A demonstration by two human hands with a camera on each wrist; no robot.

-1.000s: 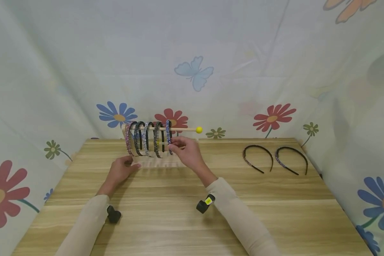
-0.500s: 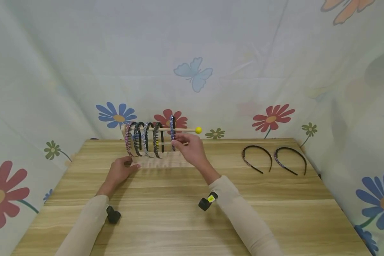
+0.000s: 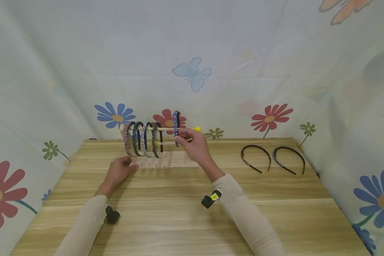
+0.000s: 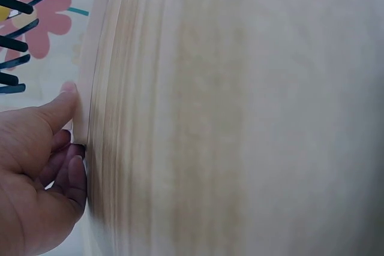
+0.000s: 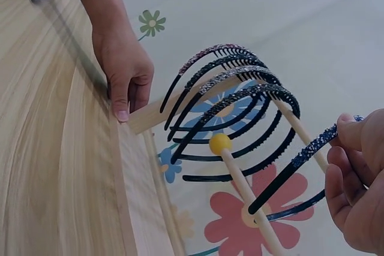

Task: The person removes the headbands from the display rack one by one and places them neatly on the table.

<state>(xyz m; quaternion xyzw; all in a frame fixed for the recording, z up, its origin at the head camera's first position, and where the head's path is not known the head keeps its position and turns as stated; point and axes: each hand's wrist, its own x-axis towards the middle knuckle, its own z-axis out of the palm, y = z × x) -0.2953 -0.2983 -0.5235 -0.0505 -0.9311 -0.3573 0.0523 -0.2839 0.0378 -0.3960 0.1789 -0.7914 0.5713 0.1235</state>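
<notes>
My right hand [image 3: 195, 145] pinches a blue glittery headband [image 3: 175, 122] between thumb and fingers, its top above the upper rod of a wooden headband stand [image 5: 141, 190]. Further left, a pink headband [image 3: 126, 140], a silver headband [image 3: 144, 138] and two dark headbands hang in a row on that rod. At the left end of the stand, my left hand [image 3: 119, 171] grips the base, thumb on top and fingers curled at its edge. The left wrist view shows these fingertips [image 4: 77, 172] partly hidden by the wood. A yellow ball [image 5: 220, 142] caps the lower rod.
Two more headbands lie on the table at the right, one reddish headband [image 3: 244, 159] and one purple-blue headband [image 3: 277, 159]. A yellow ball end [image 3: 197, 129] of the upper rod sits behind my right hand. Flowered cloth [image 3: 230, 89] hangs behind the wooden table [image 3: 166, 213].
The right hand has moved the blue headband to the right along the upper rod and raised it, away from the others. My left hand stays at the base.
</notes>
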